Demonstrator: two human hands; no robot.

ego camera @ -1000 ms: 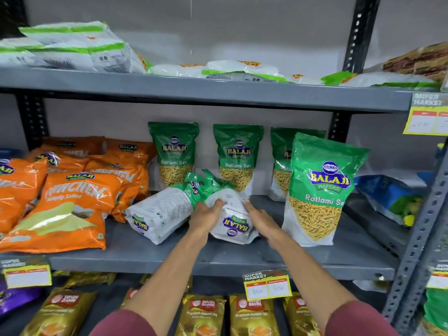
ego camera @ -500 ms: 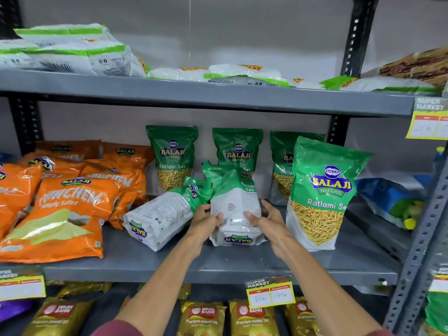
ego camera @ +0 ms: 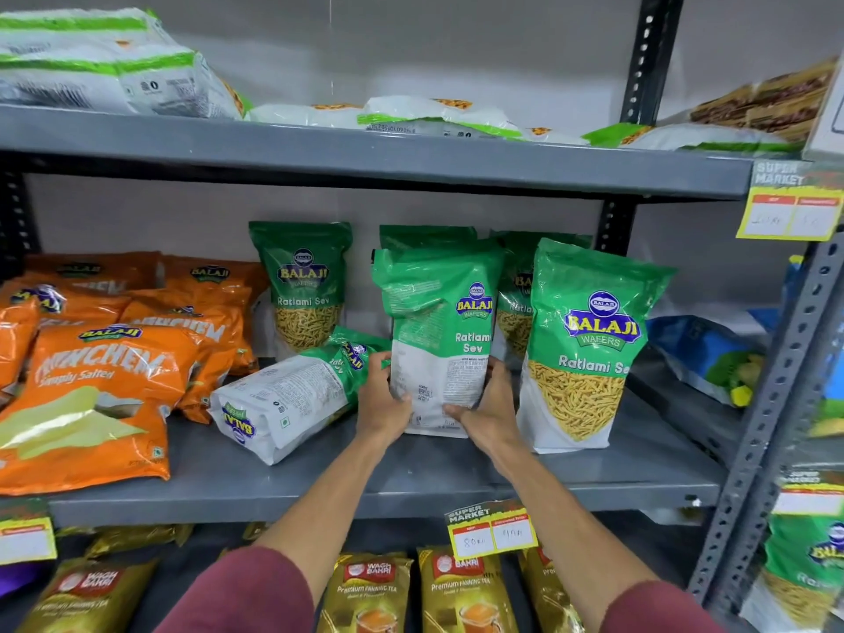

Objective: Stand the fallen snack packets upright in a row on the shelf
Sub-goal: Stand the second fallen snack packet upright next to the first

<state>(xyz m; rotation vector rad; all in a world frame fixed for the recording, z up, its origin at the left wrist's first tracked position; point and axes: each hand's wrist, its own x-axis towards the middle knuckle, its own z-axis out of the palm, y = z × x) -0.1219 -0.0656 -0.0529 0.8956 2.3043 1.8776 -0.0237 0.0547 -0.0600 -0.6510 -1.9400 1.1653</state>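
A green and white Ratlami Sev packet stands upright on the grey middle shelf, turned partly side-on. My left hand grips its lower left side and my right hand its lower right corner. Just left of it another sev packet lies fallen on its side, top pointing back right. To the right a sev packet stands upright near the front. Three more stand at the back wall: one at the left, and two partly hidden behind the held packet.
Orange Crunchem packets lie piled on the shelf's left part. White and green bags lie on the upper shelf. Gold tea packs fill the shelf below. A perforated upright and a blue bag stand at the right.
Both hands have lifted the middle packet from lying flat to standing upright and turned it, so its front label now shows partly.
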